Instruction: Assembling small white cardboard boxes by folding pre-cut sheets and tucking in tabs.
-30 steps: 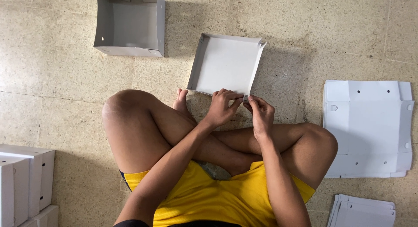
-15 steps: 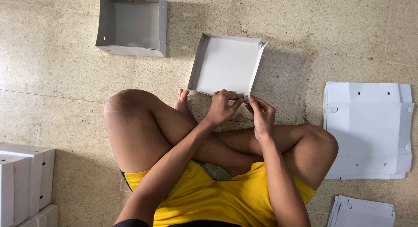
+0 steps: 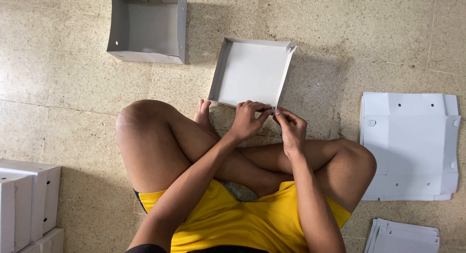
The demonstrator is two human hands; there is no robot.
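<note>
Several finished white boxes (image 3: pixel 26 204) stand stacked at far left, and a deeper grey folded box (image 3: pixel 145 25) sits open on the floor. In the middle, the left hand (image 3: pixel 248 119) and right hand (image 3: pixel 290 129) both pinch the near right corner of the shallow white tray (image 3: pixel 250 71), apparently its last unfinished fold. Flat blanks (image 3: pixel 410 146) wait at right, unfolded.

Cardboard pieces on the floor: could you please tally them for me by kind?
Open trays: 2, the shallow tray at both hands, and the deeper tray.
Flat sheet stacks: 2, the large stack and the small stack.
Closed boxes: at least 3.
Total: 7.
</note>
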